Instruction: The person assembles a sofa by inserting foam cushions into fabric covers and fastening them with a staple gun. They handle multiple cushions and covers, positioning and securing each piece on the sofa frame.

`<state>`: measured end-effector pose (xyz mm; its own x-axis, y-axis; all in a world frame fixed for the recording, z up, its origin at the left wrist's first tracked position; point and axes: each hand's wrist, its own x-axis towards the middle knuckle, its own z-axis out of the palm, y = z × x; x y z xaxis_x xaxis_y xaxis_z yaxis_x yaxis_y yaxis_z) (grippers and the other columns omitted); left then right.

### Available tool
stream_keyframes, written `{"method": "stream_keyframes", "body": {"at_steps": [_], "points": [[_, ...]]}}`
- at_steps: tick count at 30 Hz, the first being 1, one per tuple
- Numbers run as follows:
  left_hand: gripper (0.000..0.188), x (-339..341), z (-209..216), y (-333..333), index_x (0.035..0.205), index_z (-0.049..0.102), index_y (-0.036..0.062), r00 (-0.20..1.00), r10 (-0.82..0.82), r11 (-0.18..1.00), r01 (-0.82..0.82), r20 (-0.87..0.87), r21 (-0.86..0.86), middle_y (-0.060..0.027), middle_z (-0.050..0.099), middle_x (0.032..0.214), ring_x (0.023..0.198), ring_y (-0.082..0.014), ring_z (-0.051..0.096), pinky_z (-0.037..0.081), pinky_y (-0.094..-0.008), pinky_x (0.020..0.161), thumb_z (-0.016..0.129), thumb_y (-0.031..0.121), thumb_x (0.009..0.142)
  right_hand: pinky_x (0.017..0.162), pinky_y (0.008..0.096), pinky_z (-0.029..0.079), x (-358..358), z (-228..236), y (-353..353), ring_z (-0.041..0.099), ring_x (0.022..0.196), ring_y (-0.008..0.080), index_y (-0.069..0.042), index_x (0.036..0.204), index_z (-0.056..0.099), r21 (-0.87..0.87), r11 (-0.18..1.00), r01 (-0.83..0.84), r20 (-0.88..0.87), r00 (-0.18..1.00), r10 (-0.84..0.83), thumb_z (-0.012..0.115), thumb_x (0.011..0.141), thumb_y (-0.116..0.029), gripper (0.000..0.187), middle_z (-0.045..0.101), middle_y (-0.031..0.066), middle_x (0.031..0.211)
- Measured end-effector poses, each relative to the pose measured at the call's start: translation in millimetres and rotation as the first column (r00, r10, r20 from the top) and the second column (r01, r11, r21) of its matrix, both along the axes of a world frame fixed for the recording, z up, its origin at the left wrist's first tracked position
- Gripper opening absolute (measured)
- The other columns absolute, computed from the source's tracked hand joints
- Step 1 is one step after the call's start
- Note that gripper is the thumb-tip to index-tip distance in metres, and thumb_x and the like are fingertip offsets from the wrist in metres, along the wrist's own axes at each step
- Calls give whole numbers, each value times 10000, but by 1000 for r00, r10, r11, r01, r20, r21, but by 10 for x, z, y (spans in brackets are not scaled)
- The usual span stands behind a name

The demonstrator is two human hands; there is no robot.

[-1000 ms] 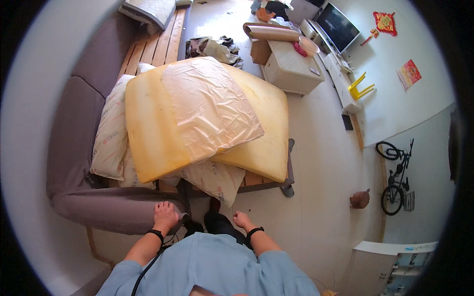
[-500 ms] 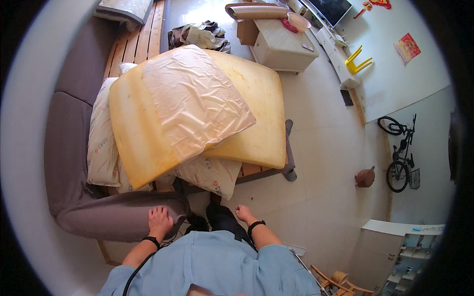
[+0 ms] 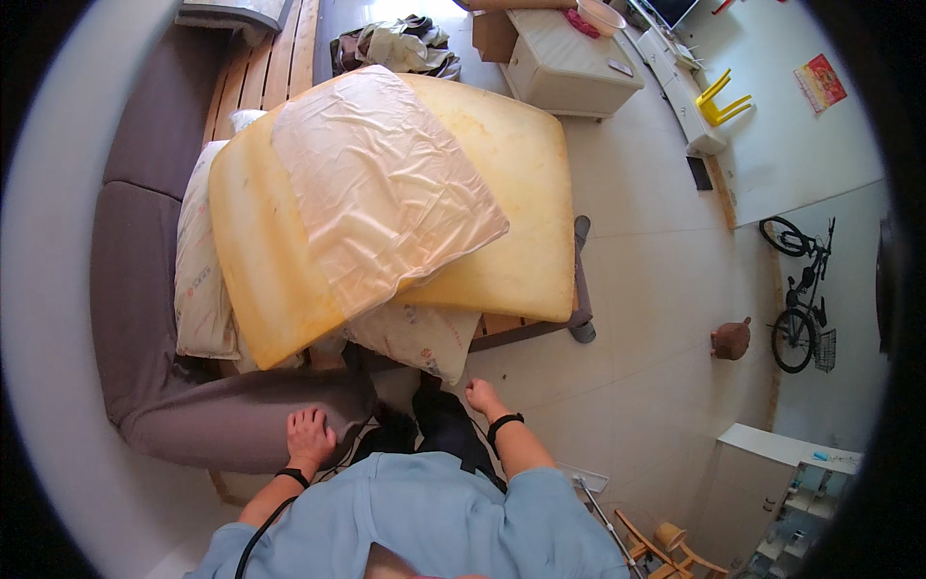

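My left hand (image 3: 311, 436) lies on the padded grey-brown sofa arm (image 3: 231, 415), its fingers stretched over the fabric and holding nothing. My right hand (image 3: 482, 396) hangs in front of me over the floor, curled into a loose fist with nothing visible in it. Ahead, two yellow foam cushion slabs (image 3: 521, 193) overlap on the wooden seat. A shiny pale pink cloth cover (image 3: 386, 183) lies wrinkled across them. Beneath the foam, a patterned cream pillow (image 3: 420, 338) sticks out near my legs, and another cream pillow (image 3: 201, 270) leans at the left.
A grey sofa back (image 3: 140, 261) runs along the left, with a slatted wooden seat (image 3: 265, 77) beyond. Crumpled clothes (image 3: 400, 46) lie at the far end. A white low table (image 3: 569, 68), brown stool (image 3: 730, 341), bicycle (image 3: 801, 299) and white cabinet (image 3: 762, 473) stand to the right.
My view has shifted slightly, so the room's right side sits farther right and the table higher. My left hand stays on the sofa arm; my right hand stays curled. The cushions have not visibly moved.
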<state>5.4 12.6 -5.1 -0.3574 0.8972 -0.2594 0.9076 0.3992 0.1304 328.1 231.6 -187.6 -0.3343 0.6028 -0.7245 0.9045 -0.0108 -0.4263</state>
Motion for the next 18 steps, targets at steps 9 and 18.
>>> {"method": "stream_keyframes", "body": {"at_steps": [9, 18], "points": [[292, -20, -63, 19, 953, 575, 69, 999, -28, 999, 27, -16, -21, -106, 553, 1037, 997, -263, 495, 354, -400, 912, 573, 214, 700, 802, 434, 467, 150, -27, 184, 575, 922, 399, -8, 959, 617, 52, 998, 38, -12, 999, -37, 508, 829, -185, 244, 614, 238, 960], [280, 12, -7, 71, 965, 583, 81, 1000, 11, 997, -12, -9, -82, -99, 555, 1053, 1018, -258, 497, 341, -385, 932, 569, 209, 717, 842, 413, 466, 396, 145, 26, 590, 961, 347, -26, 1018, 612, -57, 988, 141, 117, 984, -134, 542, 821, -181, 260, 632, 182, 1015]]}}
